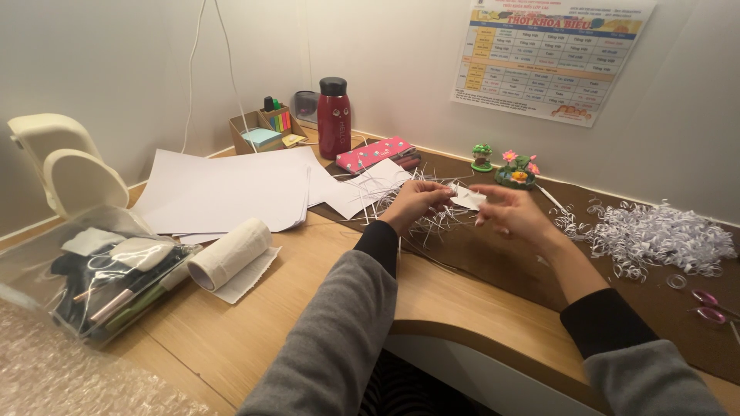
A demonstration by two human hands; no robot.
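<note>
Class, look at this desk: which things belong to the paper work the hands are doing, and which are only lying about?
In use:
left hand
right hand
small white paper piece held between both hands
loose paper strips
pile of curled paper rings

Lying about:
red flask
pink pencil case
white sheets
roll
clear pouch
scissors
</note>
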